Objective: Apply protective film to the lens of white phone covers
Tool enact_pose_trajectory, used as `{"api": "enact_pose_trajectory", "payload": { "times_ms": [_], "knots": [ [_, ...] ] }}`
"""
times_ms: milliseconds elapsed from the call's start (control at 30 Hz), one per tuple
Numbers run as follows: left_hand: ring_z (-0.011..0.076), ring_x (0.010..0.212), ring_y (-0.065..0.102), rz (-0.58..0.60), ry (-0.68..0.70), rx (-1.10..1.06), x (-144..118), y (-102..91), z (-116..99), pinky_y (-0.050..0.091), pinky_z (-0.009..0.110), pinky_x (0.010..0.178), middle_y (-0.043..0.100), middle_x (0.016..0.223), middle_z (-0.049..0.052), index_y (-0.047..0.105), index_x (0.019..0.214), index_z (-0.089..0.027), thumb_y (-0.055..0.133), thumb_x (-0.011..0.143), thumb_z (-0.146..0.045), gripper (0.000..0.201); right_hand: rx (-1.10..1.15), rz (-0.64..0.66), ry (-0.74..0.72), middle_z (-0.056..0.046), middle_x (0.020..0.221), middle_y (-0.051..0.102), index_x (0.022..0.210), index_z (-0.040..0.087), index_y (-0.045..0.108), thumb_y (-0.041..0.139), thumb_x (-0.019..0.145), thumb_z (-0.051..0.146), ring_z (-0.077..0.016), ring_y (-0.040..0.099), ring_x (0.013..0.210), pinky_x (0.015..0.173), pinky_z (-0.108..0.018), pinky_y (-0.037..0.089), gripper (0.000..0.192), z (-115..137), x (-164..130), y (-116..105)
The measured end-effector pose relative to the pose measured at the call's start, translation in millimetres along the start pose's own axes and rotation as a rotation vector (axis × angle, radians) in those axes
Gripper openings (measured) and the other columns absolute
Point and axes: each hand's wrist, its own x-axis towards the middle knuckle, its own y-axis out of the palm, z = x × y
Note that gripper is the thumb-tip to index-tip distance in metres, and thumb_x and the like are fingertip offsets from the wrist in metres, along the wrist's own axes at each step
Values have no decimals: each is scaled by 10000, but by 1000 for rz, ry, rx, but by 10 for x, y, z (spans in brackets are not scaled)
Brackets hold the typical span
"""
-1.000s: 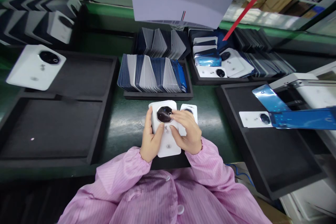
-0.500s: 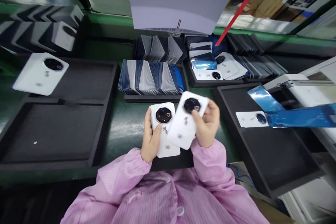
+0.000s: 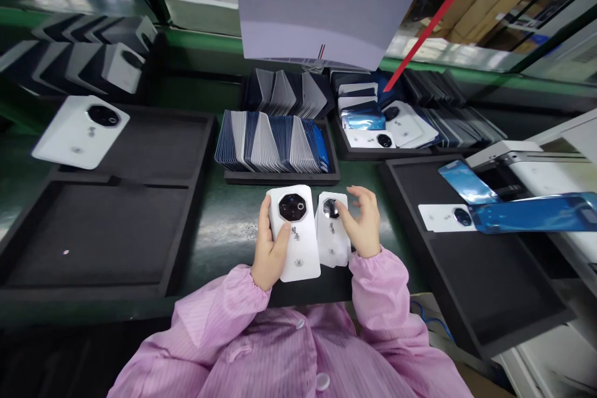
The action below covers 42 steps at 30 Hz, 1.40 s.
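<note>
My left hand [image 3: 271, 245] is closed around the left edge of white phone back panels [image 3: 305, 255], apparently a small stack. The top one bears a black camera area, dark lettering and a small emblem. Just to the right, more white phone back panels [image 3: 332, 239] lie in an uneven pile on the dark green table [image 3: 219, 224]. Over the upper right of that pile is my right hand [image 3: 364, 222], thumb and fingers apart. Its thumb tip is at the pile's camera area; whether it touches I cannot tell.
Behind my hands, a black tray [image 3: 280, 178] holds fanned blue and grey sheets. Large black trays [image 3: 112, 236] flank me; a white panel [image 3: 77, 134] lies across the left one. On the right tray [image 3: 494, 289] are a white panel and blue film [image 3: 536, 212].
My right hand has lowered the panel it held onto the table, right of the left hand's stack, and let go. My left hand keeps its hold.
</note>
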Motion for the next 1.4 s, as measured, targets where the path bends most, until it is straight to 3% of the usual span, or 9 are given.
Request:
{"api": "enact_pose_trajectory", "payload": {
  "times_ms": [133,233,400,533,633,733,933,1133,1400],
  "knots": [
    [240,1383,363,13,69,99,-17,-2,4,321,426,1129,345,1516,72,220,1466,-323,518,908,-329,631,222,41,-192,-89,1086,584,934,219,622,662,802,250,-237,580,1047,916,-444,480,141,496,-2,5],
    [244,1395,337,11,130,185,-36,-14,33,285,434,1143,323,1525,79,224,1469,-309,516,910,-314,630,233,120,-178,-85,1102,578,924,225,627,693,780,256,-245,566,1063,914,-451,476,161,687,0,82],
    [259,1390,334,18,213,327,-51,-42,94,287,460,1133,359,1497,101,249,1465,-290,522,907,-286,621,334,164,-32,-69,1092,577,837,222,634,727,744,249,-234,570,1044,874,-418,486,134,604,30,164],
    [262,1351,388,29,246,356,-49,-49,114,329,456,1105,396,1467,108,257,1462,-287,527,904,-277,619,374,197,-14,-63,1074,594,746,209,627,704,771,230,-230,570,1061,934,-437,454,83,546,22,153],
    [261,1365,370,40,220,332,-44,-40,95,305,460,1122,363,1492,103,248,1465,-294,523,907,-285,622,311,101,-140,-71,1085,591,737,208,613,674,791,201,-255,533,1138,975,-474,431,82,562,-20,152],
    [255,1393,332,54,173,278,-34,-27,60,270,457,1146,332,1516,93,232,1470,-300,511,915,-301,621,253,21,-388,-64,1005,635,765,216,594,653,785,133,-268,525,1161,955,-486,450,103,570,-70,168],
    [257,1414,303,40,125,213,-4,-29,17,249,448,1162,308,1538,73,230,1469,-318,512,914,-333,623,396,146,-735,-9,800,694,894,220,567,614,782,59,-178,673,856,876,-438,518,202,543,-128,181],
    [251,1415,306,36,82,177,12,-24,-9,251,445,1166,321,1536,59,254,1460,-323,522,910,-339,612,473,211,-776,-29,789,687,983,214,546,588,779,39,-161,675,757,709,-356,569,272,556,-155,175],
    [271,1410,315,47,63,139,14,-26,2,272,478,1152,327,1533,77,247,1458,-321,525,908,-346,617,426,189,-800,-47,784,696,974,188,570,606,771,47,-165,676,752,725,-366,572,250,560,-149,160]
  ]
}}
